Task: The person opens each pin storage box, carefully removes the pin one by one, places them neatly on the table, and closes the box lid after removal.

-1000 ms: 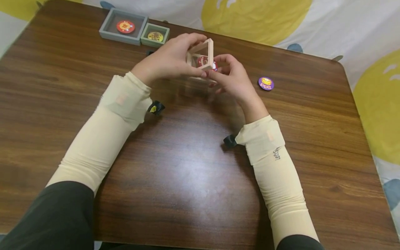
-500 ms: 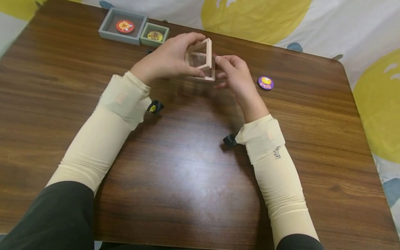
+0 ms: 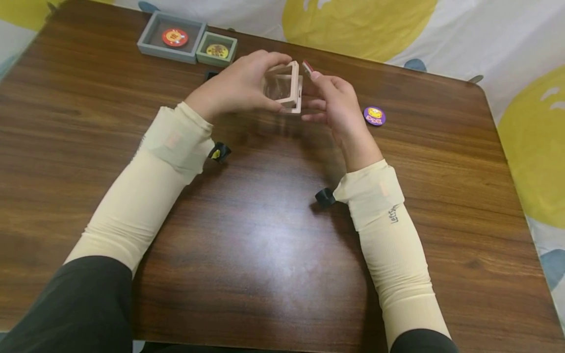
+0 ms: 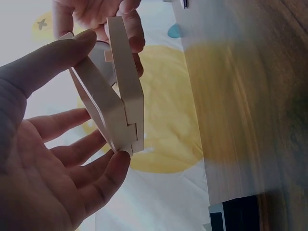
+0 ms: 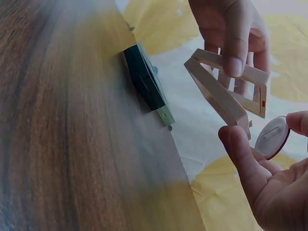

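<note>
Table (image 3: 265,220): same as a second ago, as is the grey frame (image 3: 167,53) at its back edge. Left hand (image 3: 238,86): grip clamped on the pale case, thumb and fingers at its edges, held up off the table. Right hand (image 3: 344,105): has turned slightly away from the case; grip clamped on the red badge, its other fingers close by the case's right side, contact cannot be told. Case (image 3: 294,83): two windowed halves, parted at an angle and joined at one end. Green frame (image 3: 214,62): just beside the grey one, unmoved. Red badge (image 3: 308,67): main change. A second ago its face showed at the case; now it stands tilted, nearly edge-on, beyond the case's upper right corner, pin back facing the right wrist camera. Judged: badge lies outside the parted halves, so not seated between their windows. Purple badge (image 3: 374,116): lies right of the hands, untouched
</note>
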The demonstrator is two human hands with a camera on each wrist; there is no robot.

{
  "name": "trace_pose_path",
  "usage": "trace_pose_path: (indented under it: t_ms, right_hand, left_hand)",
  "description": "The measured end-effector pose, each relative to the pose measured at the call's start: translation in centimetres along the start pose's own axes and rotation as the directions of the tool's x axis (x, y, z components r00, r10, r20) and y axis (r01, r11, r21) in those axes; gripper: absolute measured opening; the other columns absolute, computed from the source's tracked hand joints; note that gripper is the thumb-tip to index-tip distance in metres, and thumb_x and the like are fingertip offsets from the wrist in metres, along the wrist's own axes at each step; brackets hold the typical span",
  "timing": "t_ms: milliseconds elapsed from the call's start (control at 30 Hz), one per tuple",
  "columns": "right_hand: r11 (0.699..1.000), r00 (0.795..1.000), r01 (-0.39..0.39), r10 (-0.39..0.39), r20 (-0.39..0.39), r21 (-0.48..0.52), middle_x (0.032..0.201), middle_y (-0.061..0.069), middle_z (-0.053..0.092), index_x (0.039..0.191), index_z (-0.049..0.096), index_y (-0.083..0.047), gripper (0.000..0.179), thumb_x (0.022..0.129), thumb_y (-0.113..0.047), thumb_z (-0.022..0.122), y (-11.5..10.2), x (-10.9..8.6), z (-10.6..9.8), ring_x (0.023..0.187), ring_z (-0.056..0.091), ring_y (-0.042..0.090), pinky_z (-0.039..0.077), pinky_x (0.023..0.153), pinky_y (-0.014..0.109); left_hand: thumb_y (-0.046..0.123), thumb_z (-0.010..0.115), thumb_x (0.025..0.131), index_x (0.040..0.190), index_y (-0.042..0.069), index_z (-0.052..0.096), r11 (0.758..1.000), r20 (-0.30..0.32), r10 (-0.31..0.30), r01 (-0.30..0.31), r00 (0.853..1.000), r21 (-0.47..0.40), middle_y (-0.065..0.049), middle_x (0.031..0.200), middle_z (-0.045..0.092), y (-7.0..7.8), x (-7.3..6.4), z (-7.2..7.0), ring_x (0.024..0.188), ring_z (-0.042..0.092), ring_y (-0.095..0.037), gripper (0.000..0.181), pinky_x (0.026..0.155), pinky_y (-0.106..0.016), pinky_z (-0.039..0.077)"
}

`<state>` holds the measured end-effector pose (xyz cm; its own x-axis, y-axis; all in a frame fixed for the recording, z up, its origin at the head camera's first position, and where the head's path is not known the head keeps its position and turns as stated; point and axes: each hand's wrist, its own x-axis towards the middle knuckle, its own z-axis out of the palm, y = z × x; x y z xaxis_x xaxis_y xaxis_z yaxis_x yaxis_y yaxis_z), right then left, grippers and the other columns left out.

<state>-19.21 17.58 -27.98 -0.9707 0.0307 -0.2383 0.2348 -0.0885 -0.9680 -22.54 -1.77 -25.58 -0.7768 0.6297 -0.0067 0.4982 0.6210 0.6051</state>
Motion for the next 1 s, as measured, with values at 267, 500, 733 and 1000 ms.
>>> trace_pose_path:
  t_ms: [267,500,733,1000]
  right_hand:
    - [1.0,1.0,0.017,-0.016,0.026,-0.018,0.113,0.011,0.06,0.114,0.048,-0.004,0.028,0.097,-0.026,0.051,0.06,-0.06,0.04,0.073,0.069,0.017,0.057,0.058,0.027]
    - [0.999,0.999,0.031,-0.029,0.036,-0.031,0.101,0.009,0.066,0.117,0.048,-0.003,0.029,0.097,-0.025,0.05,0.01,-0.12,0.02,0.071,0.069,0.016,0.057,0.057,0.026]
    - [0.998,0.998,0.033,-0.03,0.063,-0.056,0.107,0.009,0.063,0.11,0.05,-0.006,0.022,0.097,-0.023,0.051,0.01,-0.18,0.08,0.072,0.069,0.014,0.056,0.057,0.026]
    - [0.992,0.997,0.057,-0.051,0.052,-0.111,0.123,0.02,0.058,0.106,0.05,-0.007,0.018,0.096,-0.021,0.054,0.02,-0.19,0.07,0.074,0.069,0.014,0.056,0.057,0.025]
  left_hand:
    - [0.022,0.078,0.076,0.148,0.01,0.03,0.999,0.025,-0.009,0.008,1.0,0.046,-0.014,0.147,0.039,-0.04,0.1,0.18,0.131,0.041,-0.029,0.087,0.112,-0.044,0.034]
    - [0.024,0.082,0.073,0.147,0.008,0.033,0.997,0.033,0.006,-0.009,0.999,0.072,-0.015,0.145,0.043,-0.11,0.22,0.31,0.13,0.043,-0.03,0.09,0.111,-0.044,0.033]
    - [0.026,0.081,0.074,0.146,0.009,0.034,0.993,0.055,0.006,-0.012,0.998,0.119,-0.015,0.142,0.045,-0.2,0.3,0.51,0.125,0.046,-0.031,0.088,0.106,-0.048,0.037]
    - [0.027,0.079,0.074,0.144,0.009,0.037,0.991,0.043,0.004,-0.01,0.999,0.135,-0.015,0.138,0.048,-0.17,0.06,0.44,0.118,0.048,-0.03,0.083,0.1,-0.047,0.041]
